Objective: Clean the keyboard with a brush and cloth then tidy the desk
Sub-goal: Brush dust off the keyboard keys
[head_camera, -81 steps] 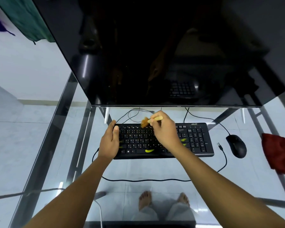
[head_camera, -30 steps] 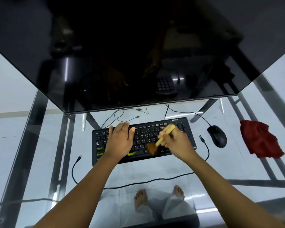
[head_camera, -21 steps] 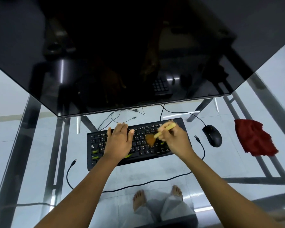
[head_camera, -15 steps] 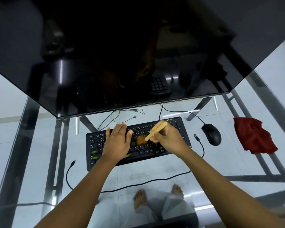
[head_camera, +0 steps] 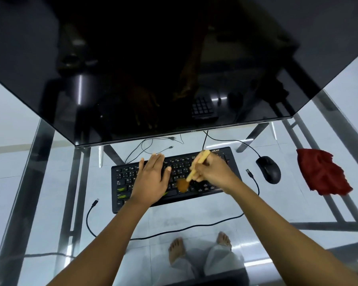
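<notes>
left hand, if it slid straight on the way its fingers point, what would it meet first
Probably the thin loose cables just past the keyboard top edge, then the monitor base area; depth there is unclear.

Open glass at the near edge and far left; crowded behind and to the right of the keyboard.

The monitor (head_camera: 174, 65) overhangs the back of the table (head_camera: 39, 182), leaving a low gap above the keyboard (head_camera: 124, 182), where thin cables (head_camera: 151, 144) lie loose. The left hand (head_camera: 153, 179) lies flat on the keys and the right hand (head_camera: 213, 172) holds the brush (head_camera: 194, 170) over them. To the right lie the mouse (head_camera: 268, 169) and red cloth (head_camera: 320, 172); a black cable (head_camera: 174, 231) loops across the near glass.
</notes>
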Demonstrator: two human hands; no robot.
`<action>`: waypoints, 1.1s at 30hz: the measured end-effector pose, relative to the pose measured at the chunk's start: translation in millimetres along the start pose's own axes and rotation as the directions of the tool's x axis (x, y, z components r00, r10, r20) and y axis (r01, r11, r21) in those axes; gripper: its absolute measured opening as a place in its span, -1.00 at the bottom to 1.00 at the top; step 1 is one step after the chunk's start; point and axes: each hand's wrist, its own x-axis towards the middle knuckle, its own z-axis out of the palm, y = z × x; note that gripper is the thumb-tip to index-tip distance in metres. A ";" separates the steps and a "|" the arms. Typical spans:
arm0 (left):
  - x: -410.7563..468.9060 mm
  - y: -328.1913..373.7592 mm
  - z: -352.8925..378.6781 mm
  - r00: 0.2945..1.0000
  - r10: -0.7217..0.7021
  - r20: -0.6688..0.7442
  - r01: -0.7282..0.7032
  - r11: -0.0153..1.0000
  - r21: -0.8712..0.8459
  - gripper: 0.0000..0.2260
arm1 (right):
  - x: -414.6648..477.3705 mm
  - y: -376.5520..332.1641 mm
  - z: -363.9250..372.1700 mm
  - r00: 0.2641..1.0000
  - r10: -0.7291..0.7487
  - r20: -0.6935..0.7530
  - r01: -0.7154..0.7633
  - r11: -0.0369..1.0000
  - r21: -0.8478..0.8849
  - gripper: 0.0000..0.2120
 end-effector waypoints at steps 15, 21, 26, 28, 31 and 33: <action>19.4 28.5 11.8 0.999 0.037 0.024 -0.036 0.999 -0.021 -0.53 | 8.0 3.5 -17.8 0.986 -0.032 -0.166 0.072 0.967 0.243 -0.95; 24.8 39.9 19.5 0.993 0.081 0.081 -0.083 0.996 0.014 -0.46 | 16.1 10.7 -47.9 0.914 -0.055 -0.402 0.115 0.985 0.127 -0.88; 28.3 43.0 26.5 0.990 0.091 0.110 -0.094 0.995 0.024 -0.51 | 5.1 21.1 -60.3 0.857 -0.135 -0.497 0.140 0.990 -0.028 -0.94; 29.5 43.0 29.1 0.988 0.106 0.116 -0.110 0.994 0.023 -0.53 | 4.1 25.9 -69.6 0.851 -0.104 -0.515 0.146 0.988 0.042 -0.94; 30.8 41.4 33.6 0.986 0.107 0.126 -0.112 0.993 0.034 -0.53 | 0.5 31.6 -68.4 0.947 -0.115 -0.299 0.100 0.993 -0.064 -0.92; 30.7 42.0 34.8 0.987 0.099 0.127 -0.104 0.994 0.033 -0.53 | -1.5 34.4 -68.4 0.879 -0.204 -0.431 0.148 0.976 -0.161 -0.92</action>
